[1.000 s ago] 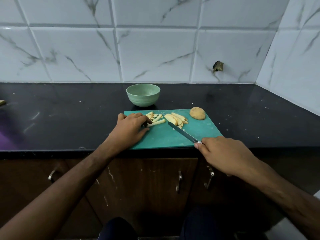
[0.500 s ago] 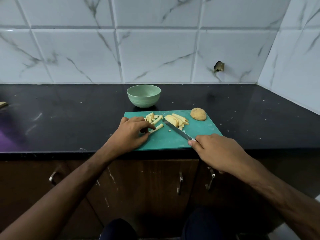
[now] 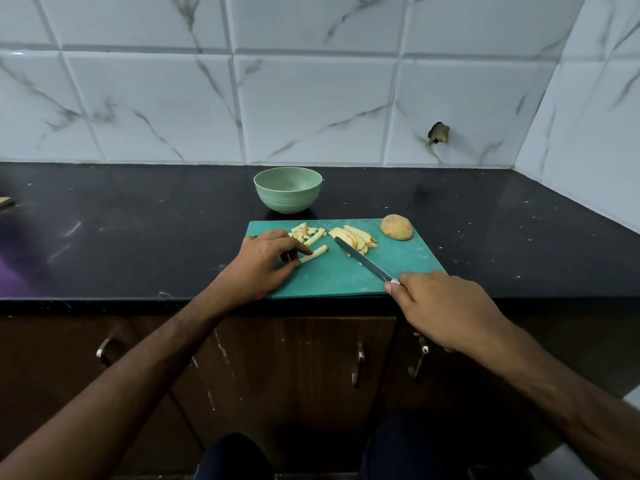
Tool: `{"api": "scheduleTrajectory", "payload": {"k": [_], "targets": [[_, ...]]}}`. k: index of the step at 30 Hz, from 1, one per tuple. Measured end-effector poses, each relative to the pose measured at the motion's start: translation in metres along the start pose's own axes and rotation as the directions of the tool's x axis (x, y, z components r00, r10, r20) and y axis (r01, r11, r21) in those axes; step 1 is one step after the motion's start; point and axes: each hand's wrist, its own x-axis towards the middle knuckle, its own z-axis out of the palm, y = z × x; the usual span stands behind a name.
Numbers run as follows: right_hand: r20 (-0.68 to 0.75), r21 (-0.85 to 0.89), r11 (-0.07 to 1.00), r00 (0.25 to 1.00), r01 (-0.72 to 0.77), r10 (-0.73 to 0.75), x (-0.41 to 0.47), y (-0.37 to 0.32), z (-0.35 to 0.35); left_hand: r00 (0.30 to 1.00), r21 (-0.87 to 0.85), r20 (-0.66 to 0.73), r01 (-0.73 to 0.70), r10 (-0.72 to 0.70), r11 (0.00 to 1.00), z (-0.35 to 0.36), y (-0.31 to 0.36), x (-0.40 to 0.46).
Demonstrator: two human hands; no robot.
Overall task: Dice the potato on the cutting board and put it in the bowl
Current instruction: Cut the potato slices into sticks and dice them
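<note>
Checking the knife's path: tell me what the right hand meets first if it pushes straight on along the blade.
Likely the sliced potato wedges: the right hand aims the knife tip at them, though any gap is unclear.

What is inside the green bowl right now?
Nothing visible: the bowl shows only bare green inner wall, with no potato pieces. Its near rim hides the very bottom, so that part cannot be checked.

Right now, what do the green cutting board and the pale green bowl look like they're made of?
The flat teal-green cutting board looks like matte plastic: uniform colour, pale scuffs. The round pale green bowl has a dull sheen with faint ridges, possibly plastic or a fibre composite; ceramic can't be ruled out.
</note>
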Motion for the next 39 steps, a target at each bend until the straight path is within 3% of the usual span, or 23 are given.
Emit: {"api": "scheduleTrajectory", "payload": {"k": [17,23,34,39], "targets": [[0.097,-0.010,0.998,0.993,0.065,-0.064,0.023,-0.016,0.001,0.999,-0.001,0.015,0.047,-0.047,0.999,0.000,0.000,-0.001],[0.053,-0.068,0.996,0.997,0.064,-0.060,0.022,-0.012,-0.003,0.999,-0.009,0.012,0.038,-0.038,0.999,-0.001,0.001,-0.001],[0.035,-0.026,0.996,0.995,0.090,-0.089,0.014,-0.020,0.000,1.000,-0.025,-0.005,0.031,-0.031,0.999,-0.001,0.002,-0.002],[0.117,0.066,0.995,0.990,0.070,-0.077,0.018,-0.020,0.003,0.999,-0.010,-0.025,0.035,-0.035,0.999,-0.001,0.001,-0.003]]}}
